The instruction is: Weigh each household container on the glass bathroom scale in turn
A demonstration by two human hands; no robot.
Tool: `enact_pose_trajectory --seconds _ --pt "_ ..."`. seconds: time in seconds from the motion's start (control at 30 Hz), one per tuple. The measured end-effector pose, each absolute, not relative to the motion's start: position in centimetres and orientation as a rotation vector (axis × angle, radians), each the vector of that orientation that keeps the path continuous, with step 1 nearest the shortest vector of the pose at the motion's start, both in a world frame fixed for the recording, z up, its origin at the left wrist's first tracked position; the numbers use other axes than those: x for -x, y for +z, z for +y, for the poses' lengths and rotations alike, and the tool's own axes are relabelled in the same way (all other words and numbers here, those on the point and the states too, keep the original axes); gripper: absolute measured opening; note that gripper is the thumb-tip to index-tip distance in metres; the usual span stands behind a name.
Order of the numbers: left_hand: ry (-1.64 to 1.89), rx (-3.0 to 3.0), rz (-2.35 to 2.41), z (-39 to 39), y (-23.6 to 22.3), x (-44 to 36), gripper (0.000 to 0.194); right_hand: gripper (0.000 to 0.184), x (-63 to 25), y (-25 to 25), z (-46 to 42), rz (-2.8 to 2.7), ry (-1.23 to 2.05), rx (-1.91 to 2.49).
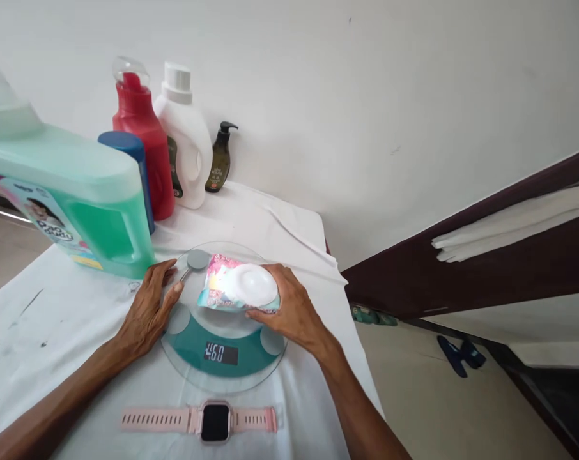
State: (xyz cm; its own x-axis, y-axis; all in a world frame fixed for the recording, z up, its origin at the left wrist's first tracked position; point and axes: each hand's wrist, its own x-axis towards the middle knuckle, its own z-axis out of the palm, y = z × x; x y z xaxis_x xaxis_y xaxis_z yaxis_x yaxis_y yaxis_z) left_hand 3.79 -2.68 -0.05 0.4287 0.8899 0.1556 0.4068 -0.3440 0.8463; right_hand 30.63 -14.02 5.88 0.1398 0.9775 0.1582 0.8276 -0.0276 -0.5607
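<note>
A round glass scale (222, 374) with a teal band and a lit display lies on the white cloth. On it rests a pink and teal wipes pack (236, 289) with a white lid. My right hand (289, 313) grips the pack's right end, fingers curled round it. My left hand (148, 310) rests on the scale's left rim, fingers bent against the glass edge, holding nothing loose.
A large green jug (69, 204) stands at the left. A blue-capped bottle (126, 150), a red bottle (143, 147), a white bottle (184, 140) and a dark pump bottle (220, 160) line the wall. A pink watch (208, 420) lies in front. The table edge drops at right.
</note>
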Motion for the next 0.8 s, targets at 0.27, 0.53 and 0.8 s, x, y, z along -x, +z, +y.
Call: enact_pose_trajectory --seconds 0.27,0.53,0.8 --pt "0.818 -1.928 1.152 -2.7 -0.7 -3.9 0.063 0.063 -35.6 5.9 -13.3 -1.394 -0.031 1.905" --pt "0.808 -1.902 1.184 -2.7 -1.6 -3.7 0.057 0.072 -47.9 3.1 -2.5 -1.03 0.037 2.277" --pt "0.797 -1.816 1.235 -3.3 -0.5 -4.2 0.054 0.095 -55.3 1.0 2.7 -0.881 -0.036 2.268"
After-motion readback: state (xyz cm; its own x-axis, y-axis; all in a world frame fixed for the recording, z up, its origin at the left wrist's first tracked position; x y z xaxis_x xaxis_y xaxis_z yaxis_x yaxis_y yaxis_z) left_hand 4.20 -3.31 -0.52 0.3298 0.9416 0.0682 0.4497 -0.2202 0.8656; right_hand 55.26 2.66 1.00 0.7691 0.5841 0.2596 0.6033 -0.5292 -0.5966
